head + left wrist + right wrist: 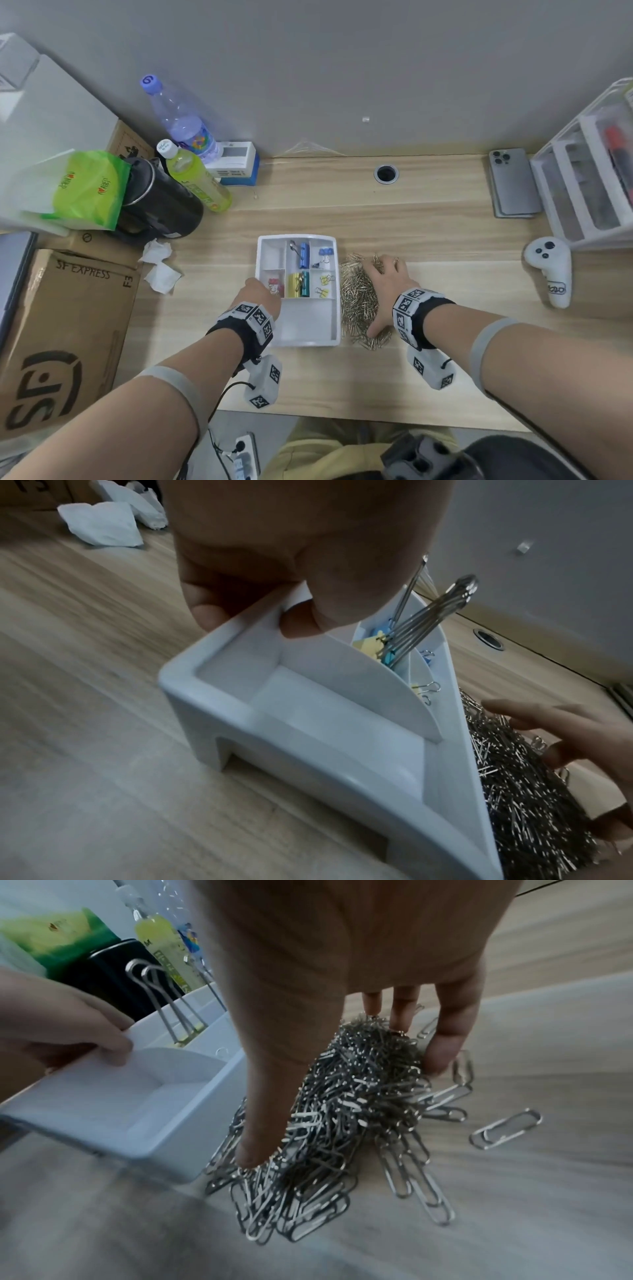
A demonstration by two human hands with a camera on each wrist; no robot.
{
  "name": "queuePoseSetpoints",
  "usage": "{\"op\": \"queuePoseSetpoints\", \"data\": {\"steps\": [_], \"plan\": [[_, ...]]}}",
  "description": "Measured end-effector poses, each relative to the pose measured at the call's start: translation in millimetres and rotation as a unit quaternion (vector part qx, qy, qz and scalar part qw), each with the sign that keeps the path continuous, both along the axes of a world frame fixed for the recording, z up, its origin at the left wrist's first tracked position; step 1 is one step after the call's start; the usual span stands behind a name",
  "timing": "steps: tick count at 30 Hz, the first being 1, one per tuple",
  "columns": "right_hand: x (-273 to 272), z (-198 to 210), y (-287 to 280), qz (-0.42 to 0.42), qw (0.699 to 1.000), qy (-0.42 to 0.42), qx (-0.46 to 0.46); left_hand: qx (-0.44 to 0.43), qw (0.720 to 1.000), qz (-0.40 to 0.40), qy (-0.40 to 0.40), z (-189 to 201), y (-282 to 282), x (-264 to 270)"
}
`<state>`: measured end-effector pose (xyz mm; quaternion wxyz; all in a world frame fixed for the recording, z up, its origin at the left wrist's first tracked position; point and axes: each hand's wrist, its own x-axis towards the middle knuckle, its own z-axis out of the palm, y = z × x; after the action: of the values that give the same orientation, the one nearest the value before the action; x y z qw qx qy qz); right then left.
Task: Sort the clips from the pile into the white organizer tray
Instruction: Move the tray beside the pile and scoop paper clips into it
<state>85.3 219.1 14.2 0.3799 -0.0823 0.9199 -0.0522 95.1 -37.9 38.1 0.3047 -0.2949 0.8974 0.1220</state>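
The white organizer tray (pixel 337 308) sits mid-desk, its upper compartments holding blue binder clips (pixel 303 255), yellow and teal ones (pixel 298 284) and small coloured ones; the large front compartment is bare. My left hand (pixel 260 294) grips the tray's left rim (pixel 219 642), thumb inside the wall and fingers outside. A pile of silver paper clips (pixel 356 298) lies against the tray's right side. My right hand (pixel 387 281) is spread over that pile (pixel 349 1110), thumb on its near side and fingertips (pixel 441 1053) at its far side.
A loose paper clip (pixel 505 1127) lies right of the pile. A phone (pixel 513 185), white controller (pixel 551 270) and drawer unit (pixel 589 171) stand at right. Bottles (pixel 185 116), a black mug (pixel 161 205), crumpled tissue (pixel 159 267) and a cardboard box (pixel 61 325) crowd the left.
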Motion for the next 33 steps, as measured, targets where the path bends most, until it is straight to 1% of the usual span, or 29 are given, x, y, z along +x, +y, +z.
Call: {"op": "queuePoseSetpoints", "data": {"steps": [5, 10, 13, 16, 20, 26, 29, 33], "plan": [[7, -6, -6, 0.007, 0.999, 0.029, -0.014, 0.040, 0.999, 0.001, 0.017, -3, -1, 1], [13, -15, -6, 0.001, 0.995, 0.069, -0.078, 0.087, 0.995, -0.018, 0.035, -3, -4, 4], [12, -16, -10, -0.013, 0.993, 0.065, -0.100, 0.100, 0.994, -0.029, 0.039, -2, -5, 6], [13, -15, -13, -0.029, 0.991, 0.056, -0.115, 0.102, 0.993, -0.033, 0.043, -1, -6, 9], [12, -14, -17, -0.030, 0.991, 0.042, -0.123, 0.095, 0.994, -0.034, 0.047, -2, -3, 10], [7, -12, -13, -0.034, 0.988, 0.048, -0.144, 0.095, 0.993, -0.033, 0.055, -2, 0, 11], [2, -6, -7, -0.054, 0.985, 0.038, -0.157, 0.095, 0.994, -0.034, 0.043, 2, 0, 9], [-1, 2, 1, -0.056, 0.985, 0.032, -0.162, 0.082, 0.996, -0.030, 0.028, 5, 0, 7]]}}
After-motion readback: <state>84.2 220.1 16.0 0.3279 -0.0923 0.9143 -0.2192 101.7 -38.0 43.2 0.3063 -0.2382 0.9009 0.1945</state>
